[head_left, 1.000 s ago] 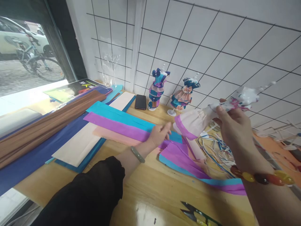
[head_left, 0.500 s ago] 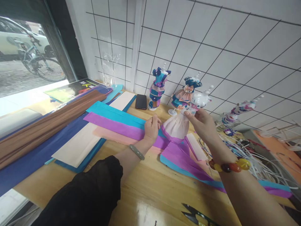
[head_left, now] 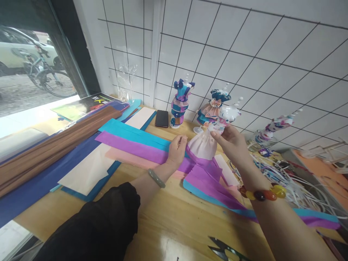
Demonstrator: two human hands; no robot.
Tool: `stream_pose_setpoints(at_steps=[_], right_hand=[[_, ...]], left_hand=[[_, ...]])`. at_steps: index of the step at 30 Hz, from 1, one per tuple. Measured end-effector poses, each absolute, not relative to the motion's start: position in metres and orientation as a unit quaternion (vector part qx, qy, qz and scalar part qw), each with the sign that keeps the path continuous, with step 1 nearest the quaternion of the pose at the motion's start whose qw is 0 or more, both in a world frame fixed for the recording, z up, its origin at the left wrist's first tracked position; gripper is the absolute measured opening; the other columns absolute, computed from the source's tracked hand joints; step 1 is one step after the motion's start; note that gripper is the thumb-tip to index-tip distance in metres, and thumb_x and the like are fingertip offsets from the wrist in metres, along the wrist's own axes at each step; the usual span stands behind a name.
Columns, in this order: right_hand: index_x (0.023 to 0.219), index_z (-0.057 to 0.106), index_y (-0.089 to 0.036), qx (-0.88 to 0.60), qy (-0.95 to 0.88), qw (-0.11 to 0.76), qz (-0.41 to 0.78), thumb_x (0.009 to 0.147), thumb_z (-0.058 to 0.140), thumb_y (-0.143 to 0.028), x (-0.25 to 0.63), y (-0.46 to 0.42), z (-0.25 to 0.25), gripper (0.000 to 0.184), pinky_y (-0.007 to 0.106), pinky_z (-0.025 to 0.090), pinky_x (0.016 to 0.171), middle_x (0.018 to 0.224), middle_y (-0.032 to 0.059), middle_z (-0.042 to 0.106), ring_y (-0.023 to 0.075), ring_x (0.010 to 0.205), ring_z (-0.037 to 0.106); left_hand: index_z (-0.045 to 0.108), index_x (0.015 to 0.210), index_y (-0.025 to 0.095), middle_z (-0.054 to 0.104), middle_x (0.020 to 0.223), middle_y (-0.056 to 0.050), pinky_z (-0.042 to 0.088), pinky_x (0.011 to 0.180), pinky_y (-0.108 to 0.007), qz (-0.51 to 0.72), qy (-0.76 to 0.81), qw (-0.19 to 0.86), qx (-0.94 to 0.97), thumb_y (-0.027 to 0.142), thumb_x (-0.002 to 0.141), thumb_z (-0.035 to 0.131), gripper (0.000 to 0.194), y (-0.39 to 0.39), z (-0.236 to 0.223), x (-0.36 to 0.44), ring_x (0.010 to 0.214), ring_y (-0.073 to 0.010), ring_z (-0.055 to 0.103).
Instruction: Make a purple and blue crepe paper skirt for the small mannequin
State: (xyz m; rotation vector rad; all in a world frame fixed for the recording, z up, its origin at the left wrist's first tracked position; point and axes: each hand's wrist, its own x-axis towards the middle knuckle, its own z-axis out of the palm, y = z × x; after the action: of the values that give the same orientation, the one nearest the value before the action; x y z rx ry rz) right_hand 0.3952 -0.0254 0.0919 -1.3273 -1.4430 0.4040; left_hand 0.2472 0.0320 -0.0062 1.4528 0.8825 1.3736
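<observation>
A small white dress form (head_left: 229, 113) wears a pale pleated paper skirt (head_left: 202, 145) with a purple hem. My right hand (head_left: 230, 141) grips the form at its waist, thumb in front, fingers behind. Just left of the skirt, my left hand (head_left: 177, 149) is closed with curled fingers; whatever they may hold is hidden. Under both hands lie long strips of crepe paper: a turquoise strip (head_left: 136, 134) and a purple strip (head_left: 133, 145). More purple paper (head_left: 209, 179) with a turquoise edge spreads below the skirt.
Two dressed forms, one blue-purple (head_left: 179, 105) and one ruffled (head_left: 210, 108), stand by the tiled wall near a phone (head_left: 162, 119). Brown paper (head_left: 59, 136) lies left. Scissors (head_left: 224, 249) rest at the front edge; tangled white strips (head_left: 285, 185) are at right.
My left hand has shifted slightly right, closer to the skirt. My right hand still grips the dress form. The whole view has moved a little.
</observation>
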Motion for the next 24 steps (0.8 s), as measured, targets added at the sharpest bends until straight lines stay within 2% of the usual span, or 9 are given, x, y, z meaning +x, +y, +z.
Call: stream_pose_setpoints(at_steps=[5, 9, 11, 14, 17, 19, 21, 24], right_hand=[[0.098, 0.057, -0.022, -0.557, -0.602, 0.549, 0.160, 0.074, 0.068, -0.041, 0.391, -0.031, 0.093, 0.032, 0.038, 0.050, 0.085, 0.105, 0.0061, 0.066, 0.0210, 0.099, 0.062], [0.100, 0.058, -0.023, -0.573, -0.590, 0.546, 0.157, 0.075, 0.066, -0.044, 0.394, -0.035, 0.090, 0.034, 0.038, 0.049, 0.087, 0.109, 0.0067, 0.065, 0.0216, 0.103, 0.060], [0.111, 0.054, -0.023, -0.569, -0.582, 0.551, 0.184, 0.074, 0.067, -0.044, 0.398, -0.038, 0.087, 0.044, 0.038, 0.049, 0.089, 0.112, 0.0067, 0.064, 0.0210, 0.105, 0.059], [0.132, 0.038, -0.023, -0.564, -0.546, 0.576, 0.227, 0.073, 0.069, -0.041, 0.406, -0.045, 0.081, 0.069, 0.040, 0.045, 0.094, 0.118, 0.0086, 0.062, 0.0204, 0.112, 0.056], [0.137, 0.031, -0.022, -0.602, -0.500, 0.584, 0.215, 0.070, 0.071, -0.040, 0.413, -0.056, 0.075, 0.080, 0.043, 0.045, 0.094, 0.119, 0.0118, 0.061, 0.0222, 0.113, 0.056], [0.131, 0.038, -0.021, -0.640, -0.471, 0.582, 0.173, 0.069, 0.071, -0.042, 0.414, -0.067, 0.069, 0.073, 0.043, 0.048, 0.088, 0.109, 0.0110, 0.064, 0.0228, 0.104, 0.060], [0.117, 0.048, -0.021, -0.663, -0.462, 0.575, 0.127, 0.070, 0.069, -0.044, 0.412, -0.080, 0.065, 0.056, 0.038, 0.051, 0.077, 0.094, 0.0073, 0.066, 0.0212, 0.089, 0.063], [0.087, 0.058, -0.022, -0.698, -0.511, 0.488, 0.114, 0.075, 0.062, -0.047, 0.401, -0.100, 0.061, 0.028, 0.031, 0.048, 0.060, 0.075, 0.0030, 0.063, 0.0174, 0.066, 0.059]], left_hand=[[0.058, 0.090, 0.018, 0.060, 0.084, -0.004, 0.043, 0.071, -0.024, 0.554, 0.334, 0.459, 0.608, 0.047, 0.090, 0.037, 0.036, 0.031, -0.004, 0.247, 0.077, -0.0129, 0.055], [0.060, 0.096, 0.018, 0.062, 0.094, -0.005, 0.043, 0.076, -0.025, 0.552, 0.317, 0.453, 0.624, 0.045, 0.089, 0.040, 0.034, 0.029, -0.002, 0.247, 0.086, -0.0147, 0.056], [0.061, 0.098, 0.018, 0.063, 0.099, -0.006, 0.043, 0.080, -0.026, 0.548, 0.306, 0.453, 0.633, 0.045, 0.089, 0.041, 0.034, 0.029, -0.002, 0.247, 0.091, -0.0158, 0.056], [0.063, 0.098, 0.019, 0.063, 0.100, -0.006, 0.042, 0.084, -0.027, 0.537, 0.301, 0.449, 0.647, 0.045, 0.089, 0.041, 0.035, 0.029, -0.002, 0.246, 0.094, -0.0170, 0.056], [0.065, 0.097, 0.019, 0.064, 0.099, -0.006, 0.042, 0.085, -0.028, 0.530, 0.305, 0.443, 0.656, 0.045, 0.089, 0.040, 0.037, 0.031, -0.003, 0.245, 0.095, -0.0177, 0.056], [0.065, 0.097, 0.019, 0.064, 0.099, -0.006, 0.042, 0.085, -0.028, 0.530, 0.305, 0.440, 0.658, 0.046, 0.090, 0.039, 0.038, 0.032, -0.003, 0.244, 0.095, -0.0177, 0.056], [0.065, 0.097, 0.019, 0.064, 0.098, -0.006, 0.042, 0.084, -0.028, 0.531, 0.308, 0.440, 0.656, 0.046, 0.090, 0.039, 0.038, 0.033, -0.003, 0.244, 0.095, -0.0176, 0.056], [0.064, 0.096, 0.019, 0.064, 0.098, -0.006, 0.042, 0.085, -0.028, 0.534, 0.309, 0.445, 0.649, 0.047, 0.089, 0.039, 0.037, 0.034, -0.004, 0.245, 0.095, -0.0172, 0.056]])
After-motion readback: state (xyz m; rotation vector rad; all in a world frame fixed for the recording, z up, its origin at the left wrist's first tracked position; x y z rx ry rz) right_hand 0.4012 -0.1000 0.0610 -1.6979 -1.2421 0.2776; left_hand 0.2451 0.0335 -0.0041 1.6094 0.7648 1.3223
